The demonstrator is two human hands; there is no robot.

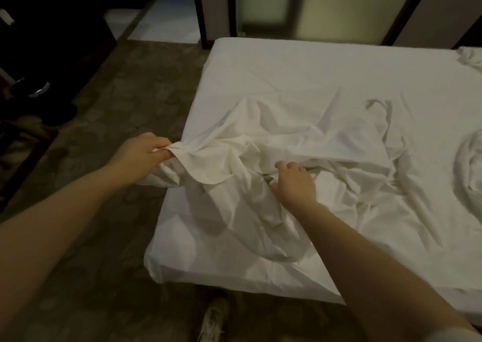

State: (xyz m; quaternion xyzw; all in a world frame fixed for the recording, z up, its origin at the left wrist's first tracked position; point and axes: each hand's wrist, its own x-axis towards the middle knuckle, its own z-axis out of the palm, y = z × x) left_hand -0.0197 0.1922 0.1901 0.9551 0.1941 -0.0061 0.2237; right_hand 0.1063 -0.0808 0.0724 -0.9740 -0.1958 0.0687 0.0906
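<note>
The left hand (144,153) was clenched around a bunched corner of the loose sheet (234,156), thumb and fingers pinching the gathered cloth just past the left edge of the mattress (313,67). The right hand (296,183) lay further in over the bed, its fingers curled down into a fold of the same sheet and its thumb tucked under the near side, so both hands were grasping it.

Between the hands the cloth sagged in loose folds, and a flap hung from the left hand's grip over the side of the mattress. The rest lay crumpled on the near left part of the bed, on top of the fitted cover, with one lobe trailing toward the near left corner.

To the right, a separate bundle of bedding (469,167) sat at the picture's edge, well apart from the right hand. The far half of the mattress was smooth and flat. Beyond its far edge stood frosted panels (336,0) in dark frames.

Left of the bed, patterned carpet (112,101) ran alongside the mattress under the left forearm. Dark furniture (49,28) stood beyond that strip, well apart from the hand. A shoe (212,320) showed on the carpet below the near edge of the bed.

The sheet's long axis ran from the pinched corner at the left edge across toward the right and slightly away, a pulled ridge marking that line.
</note>
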